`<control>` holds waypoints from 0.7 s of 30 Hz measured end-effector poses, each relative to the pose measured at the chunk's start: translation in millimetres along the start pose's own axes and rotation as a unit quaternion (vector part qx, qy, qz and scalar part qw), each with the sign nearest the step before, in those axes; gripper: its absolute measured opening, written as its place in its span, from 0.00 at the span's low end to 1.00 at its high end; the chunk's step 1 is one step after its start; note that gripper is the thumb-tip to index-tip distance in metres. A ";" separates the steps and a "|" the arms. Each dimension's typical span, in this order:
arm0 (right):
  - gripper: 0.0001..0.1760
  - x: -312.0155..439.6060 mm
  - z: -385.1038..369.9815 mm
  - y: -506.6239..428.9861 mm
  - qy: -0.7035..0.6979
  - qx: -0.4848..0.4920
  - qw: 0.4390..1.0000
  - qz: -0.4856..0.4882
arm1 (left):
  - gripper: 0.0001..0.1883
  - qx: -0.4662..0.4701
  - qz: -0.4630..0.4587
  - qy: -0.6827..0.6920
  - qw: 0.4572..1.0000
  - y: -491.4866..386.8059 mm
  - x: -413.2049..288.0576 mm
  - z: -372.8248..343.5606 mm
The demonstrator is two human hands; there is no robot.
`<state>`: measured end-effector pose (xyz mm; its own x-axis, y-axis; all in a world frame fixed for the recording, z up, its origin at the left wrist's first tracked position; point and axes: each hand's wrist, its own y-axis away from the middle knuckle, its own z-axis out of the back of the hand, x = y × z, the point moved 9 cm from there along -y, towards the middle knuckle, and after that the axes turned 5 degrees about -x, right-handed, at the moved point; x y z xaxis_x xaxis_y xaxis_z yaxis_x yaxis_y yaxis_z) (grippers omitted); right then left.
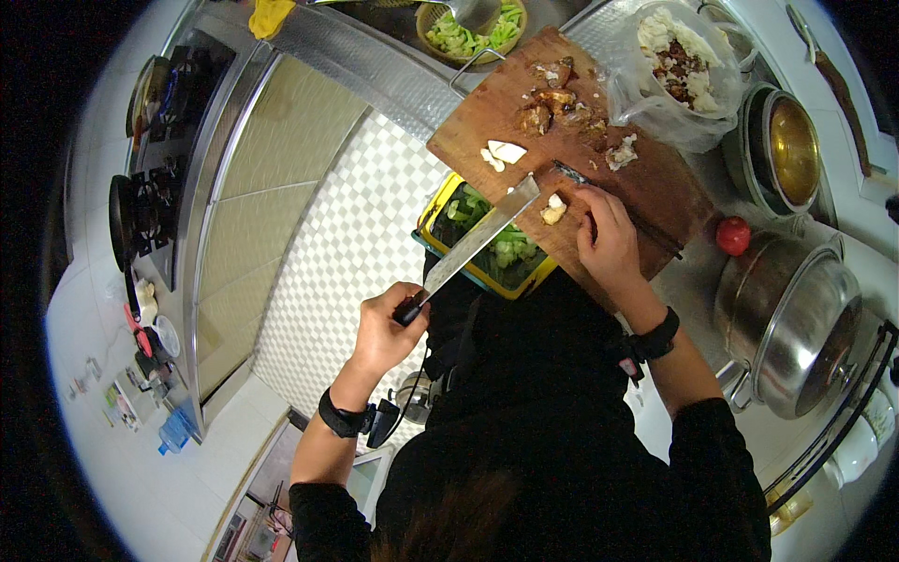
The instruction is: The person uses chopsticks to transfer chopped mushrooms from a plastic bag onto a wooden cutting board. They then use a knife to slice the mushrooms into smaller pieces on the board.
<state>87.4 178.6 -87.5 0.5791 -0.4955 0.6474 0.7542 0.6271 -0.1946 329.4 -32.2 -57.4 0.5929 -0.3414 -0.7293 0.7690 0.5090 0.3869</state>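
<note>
My left hand (393,327) grips the dark handle of a long-bladed kitchen knife (477,242), its blade reaching over the near edge of a wooden cutting board (491,105). My right hand (609,242) is over the board with bent fingers. Its fingertips are at a narrow dark and silvery utensil (570,173); whether they hold it is unclear. A small pale yellow food piece (553,209) lies left of that hand. White cut pieces (506,151) are beyond the knife tip. Brown, rough food chunks (555,100) and whitish crumbs (621,152) are farther back.
Below the board's edge is a yellow-rimmed bin (516,291) with green scraps. A basket of chopped green vegetables (456,46) stands behind. At right are a plastic-bagged bowl of food (716,53), nested metal bowls (755,151), a red round fruit or vegetable (733,235) and a lidded steel pot (808,330).
</note>
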 end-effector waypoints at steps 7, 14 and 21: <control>0.12 19.0 -7.0 1.5 -0.084 0.006 0.995 0.060 | 0.09 0.032 0.002 -0.045 0.998 -4.1 -3.0 -6.9; 0.10 21.0 -10.0 2.1 -0.072 -0.041 0.994 0.076 | 0.10 0.047 -0.046 -0.042 0.997 -6.0 -20.8 -13.5; 0.07 19.6 -5.6 11.3 -0.065 -0.045 0.991 0.105 | 0.10 0.068 -0.121 -0.102 0.985 -9.9 -46.1 -14.2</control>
<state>109.0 172.7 -81.1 0.6861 -0.2748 0.6736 0.6490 0.6495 -0.3962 291.0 -10.3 -35.6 0.4126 -0.5988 -0.6864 0.9107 0.2862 0.2977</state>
